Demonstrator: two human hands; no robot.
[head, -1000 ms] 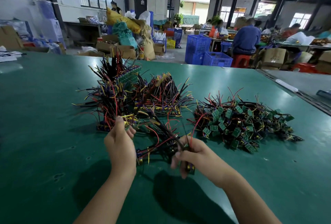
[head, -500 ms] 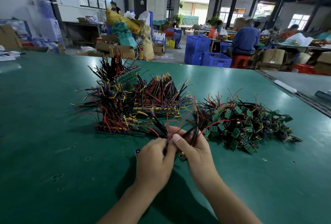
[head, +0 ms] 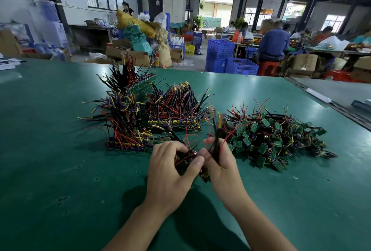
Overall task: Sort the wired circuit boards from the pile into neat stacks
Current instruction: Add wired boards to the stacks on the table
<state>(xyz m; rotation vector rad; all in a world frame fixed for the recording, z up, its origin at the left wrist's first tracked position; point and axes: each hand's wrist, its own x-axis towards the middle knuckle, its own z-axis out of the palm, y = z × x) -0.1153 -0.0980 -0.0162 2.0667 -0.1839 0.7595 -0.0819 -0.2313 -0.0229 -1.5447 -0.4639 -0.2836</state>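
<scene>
Left hand [head: 170, 172] pinching a wired circuit board [head: 204, 175], right hand [head: 222, 164] clenched round black wires [head: 216, 146], both low over green table [head: 60, 170], loose pile of boards [head: 277, 140] just right, neat stacks [head: 128, 128] beyond left, blue crates [head: 241, 66] far behind.

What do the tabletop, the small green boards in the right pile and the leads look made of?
Tabletop: green mat, probably rubber or vinyl; soft sheen, small dents.
Small green boards: flat rigid laminate, matte green coat, likely fibreglass.
Leads: thin wire in glossy plastic insulation; they hold bent shapes.
</scene>
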